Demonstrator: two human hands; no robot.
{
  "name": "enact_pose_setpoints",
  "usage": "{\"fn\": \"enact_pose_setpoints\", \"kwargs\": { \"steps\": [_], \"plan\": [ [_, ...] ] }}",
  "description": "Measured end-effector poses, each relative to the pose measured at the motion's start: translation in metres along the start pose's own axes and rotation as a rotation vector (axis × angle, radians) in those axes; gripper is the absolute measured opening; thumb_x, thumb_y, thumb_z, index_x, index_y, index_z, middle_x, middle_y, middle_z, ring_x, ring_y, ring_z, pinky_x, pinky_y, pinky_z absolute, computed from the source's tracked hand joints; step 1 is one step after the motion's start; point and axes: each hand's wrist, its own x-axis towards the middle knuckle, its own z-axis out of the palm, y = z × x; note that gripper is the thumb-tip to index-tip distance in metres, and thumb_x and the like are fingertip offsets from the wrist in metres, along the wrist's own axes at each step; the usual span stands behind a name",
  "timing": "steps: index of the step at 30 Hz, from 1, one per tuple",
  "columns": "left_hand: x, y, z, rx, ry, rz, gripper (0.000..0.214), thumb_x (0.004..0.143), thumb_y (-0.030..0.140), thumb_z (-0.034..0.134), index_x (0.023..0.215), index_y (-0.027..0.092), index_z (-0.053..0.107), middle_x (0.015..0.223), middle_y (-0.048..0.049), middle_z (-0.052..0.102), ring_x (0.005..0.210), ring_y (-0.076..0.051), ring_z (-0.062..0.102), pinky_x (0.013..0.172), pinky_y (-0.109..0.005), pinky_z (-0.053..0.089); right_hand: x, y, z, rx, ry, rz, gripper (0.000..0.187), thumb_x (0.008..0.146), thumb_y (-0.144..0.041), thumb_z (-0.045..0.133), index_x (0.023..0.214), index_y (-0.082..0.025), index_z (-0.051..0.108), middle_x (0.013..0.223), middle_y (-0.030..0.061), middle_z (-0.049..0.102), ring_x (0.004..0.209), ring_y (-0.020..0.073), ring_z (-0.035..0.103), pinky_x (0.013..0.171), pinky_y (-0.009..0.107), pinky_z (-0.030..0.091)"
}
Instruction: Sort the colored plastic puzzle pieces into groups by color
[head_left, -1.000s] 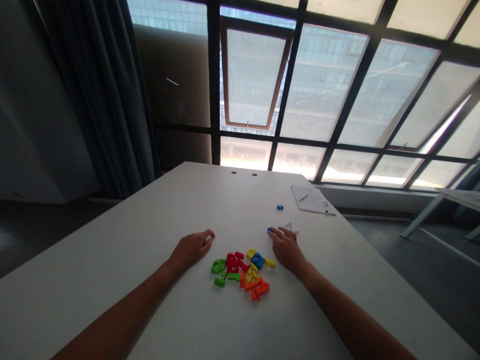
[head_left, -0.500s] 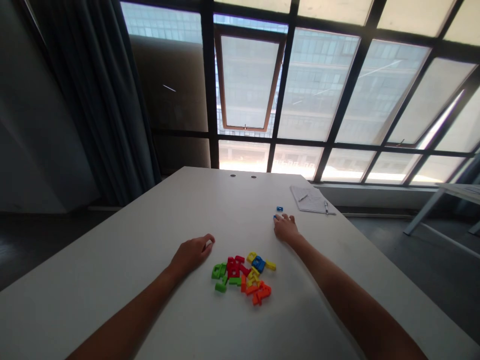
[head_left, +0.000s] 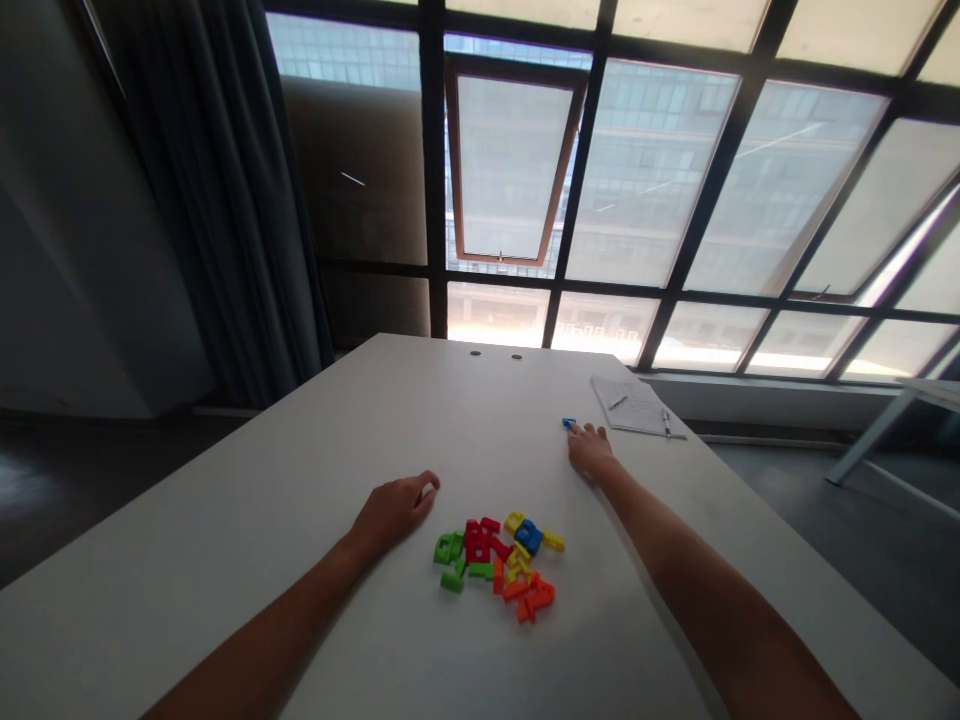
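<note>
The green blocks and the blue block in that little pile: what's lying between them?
The red blocks lie between the green blocks and the pile's blue block, as the head view shows.

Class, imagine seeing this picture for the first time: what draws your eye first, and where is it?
First, the cluster of bright pieces, green, red, yellow, blue and orange, on the nearer part of the white table. Then the right hand, farther out, at a small blue piece. Behind the table, the bright windows fill much of the background.
</note>
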Motion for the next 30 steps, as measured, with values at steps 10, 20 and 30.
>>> {"fn": "enact_pose_setpoints", "kwargs": {
  "steps": [10, 20, 30],
  "plan": [
    [-0.001, -0.002, 0.0, -0.004, 0.012, 0.023, 0.025, 0.099, 0.037, 0.044, 0.111, 0.029, 0.064, 0.09, -0.0017, 0.073, 0.074, -0.018, 0.065, 0.064, -0.026, 0.036, -0.067, -0.064, -0.008, 0.174, 0.177, -0.307, 0.04, 0.093, -0.013, 0.047, 0.123, -0.024, 0.071, 0.13, 0.0057, 0.07, 0.121, 0.023, 0.056, 0.106, 0.039, 0.036],
    [0.0, -0.003, 0.003, 0.017, 0.018, 0.018, 0.026, 0.098, 0.038, 0.044, 0.111, 0.029, 0.064, 0.088, -0.0016, 0.072, 0.073, -0.017, 0.064, 0.063, -0.026, 0.035, -0.179, -0.061, 0.002, 0.699, 0.498, -0.575, 0.029, 0.097, -0.013, 0.049, 0.115, -0.023, 0.069, 0.105, 0.0091, 0.075, 0.098, 0.023, 0.066, 0.089, 0.042, 0.048],
    [0.002, -0.004, 0.005, 0.018, 0.034, 0.023, 0.024, 0.098, 0.039, 0.044, 0.11, 0.03, 0.064, 0.084, 0.0004, 0.072, 0.073, -0.018, 0.065, 0.063, -0.026, 0.034, -0.18, -0.068, -0.008, 0.666, 0.367, -0.596, 0.02, 0.092, -0.015, 0.056, 0.098, -0.024, 0.073, 0.097, 0.0045, 0.075, 0.098, 0.0215, 0.065, 0.093, 0.04, 0.043]
  ]
}}
